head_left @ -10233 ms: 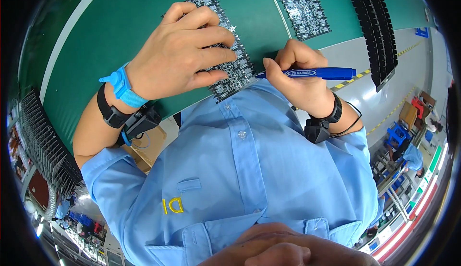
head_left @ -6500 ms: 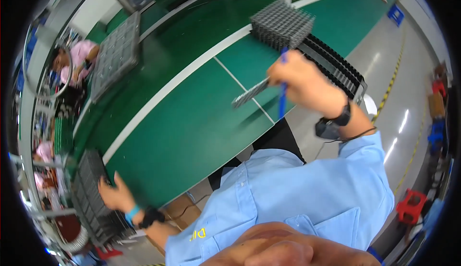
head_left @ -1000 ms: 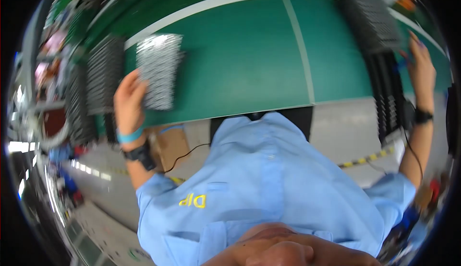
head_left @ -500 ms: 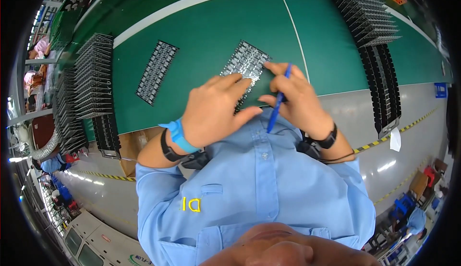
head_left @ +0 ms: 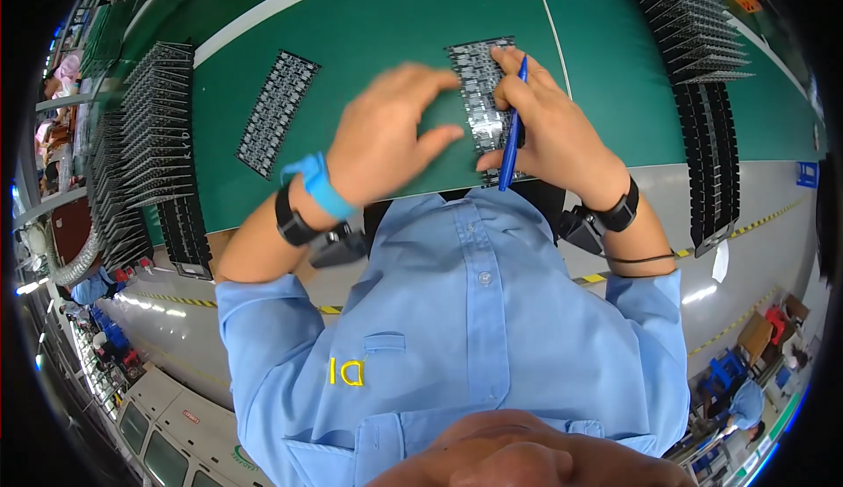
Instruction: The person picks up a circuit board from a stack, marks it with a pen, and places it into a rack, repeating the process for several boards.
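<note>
A circuit board panel [head_left: 479,92] with rows of small light parts lies on the green table mat, almost upright in the picture. My right hand [head_left: 562,131] holds a blue pen [head_left: 512,140] between its fingers, and rests along the board's right side, thumb near the lower end and fingertips at the top. To the left of that board, my left hand [head_left: 386,131] is apart from it, slightly blurred, with thumb and fingers spread and nothing in them. Another circuit board panel [head_left: 279,114] lies slanted farther left.
Black racks stand on both sides: the left rack [head_left: 158,136] holds many upright boards, and the right rack [head_left: 689,35] holds a stack too. A thin white line [head_left: 551,21] crosses the green table [head_left: 369,39]. Beyond the table's near edge is a grey floor with striped tape.
The board has turned to stand straighter and moved to the right and away, with my right hand beside it. My left hand has come off the board and moved to the left.
</note>
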